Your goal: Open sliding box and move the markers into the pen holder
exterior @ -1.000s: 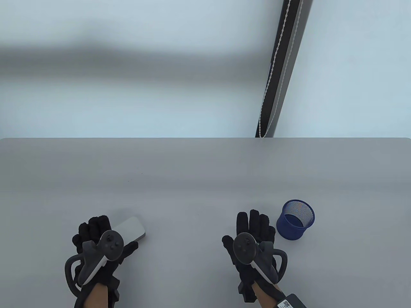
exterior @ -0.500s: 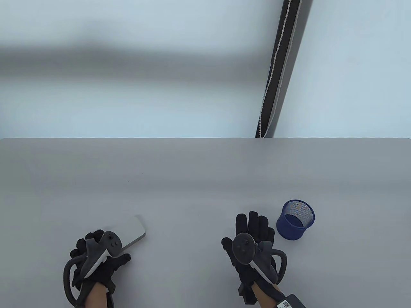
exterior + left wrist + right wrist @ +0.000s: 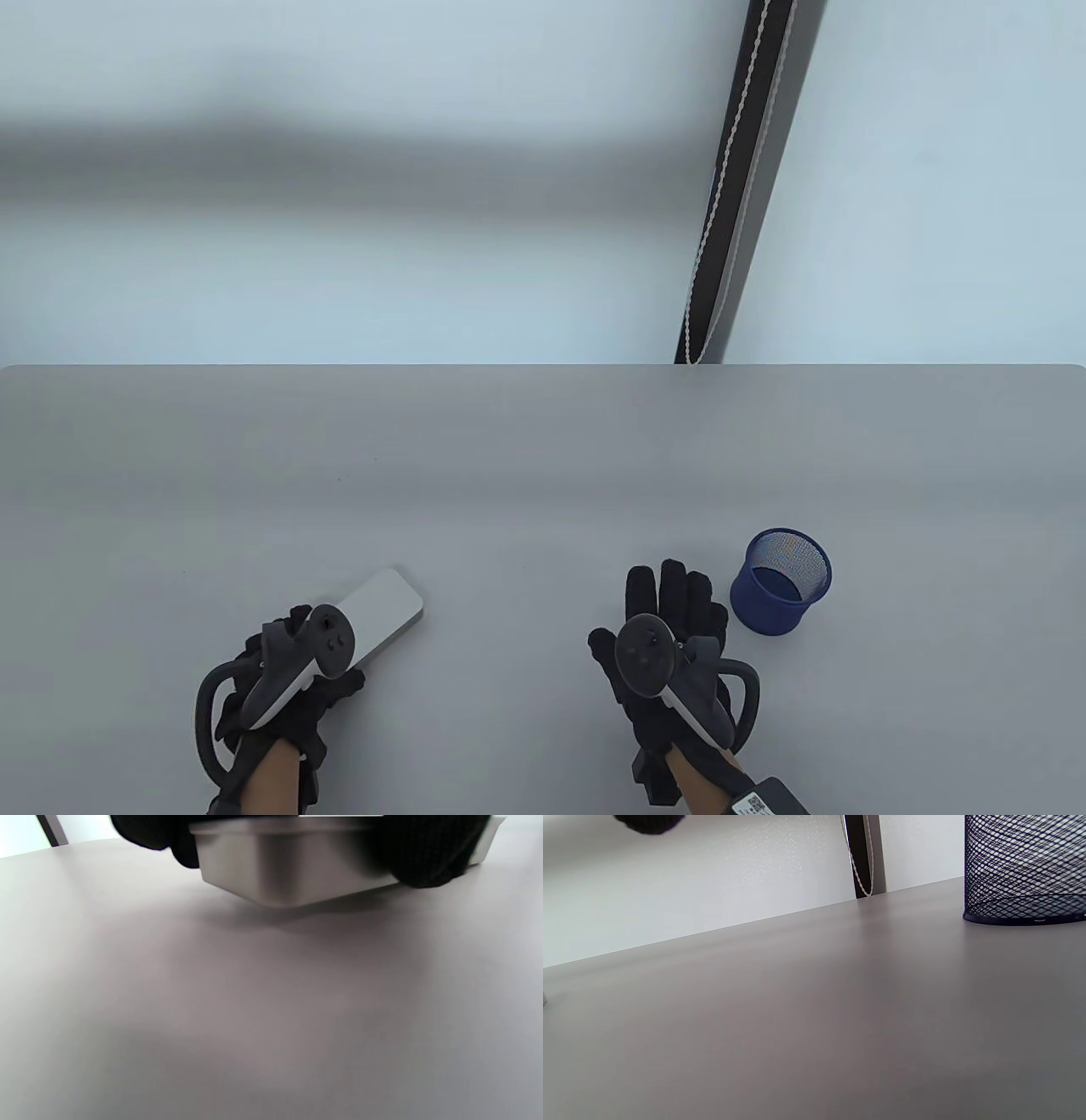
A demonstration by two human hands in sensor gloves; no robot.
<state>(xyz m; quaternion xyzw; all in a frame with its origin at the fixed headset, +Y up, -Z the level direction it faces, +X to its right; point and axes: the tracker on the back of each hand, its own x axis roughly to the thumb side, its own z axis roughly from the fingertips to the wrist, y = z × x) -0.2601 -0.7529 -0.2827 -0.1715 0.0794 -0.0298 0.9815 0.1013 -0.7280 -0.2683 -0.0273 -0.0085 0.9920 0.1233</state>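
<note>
The left hand (image 3: 284, 679) grips the box (image 3: 382, 615) near the table's (image 3: 543, 441) front edge, left of middle. Its fingers curl around the near end, so the far end juts free toward the centre. That hold probably steadies the box so the other hand can slide it open; the box looks closed, and no markers show anywhere.

The right hand (image 3: 670, 641) lies flat on the table near the front edge, fingers straight and together, holding nothing. It sits just beside the holder (image 3: 782, 581), which stands upright to its right. The holder appears empty, so the task seems barely begun.

The table view shows the layout: box and holder well apart, with the right hand between them. It hides the grip under the tracker, though. The left wrist view fills that in: dark fingers (image 3: 424, 857) wrap the box (image 3: 292, 870) from above on both sides, and one corner seems lifted slightly, with a shadow beneath. The right wrist view shows the holder (image 3: 1024, 870) as open mesh standing on the table, plus one fingertip (image 3: 649, 822) at the top edge.
</note>
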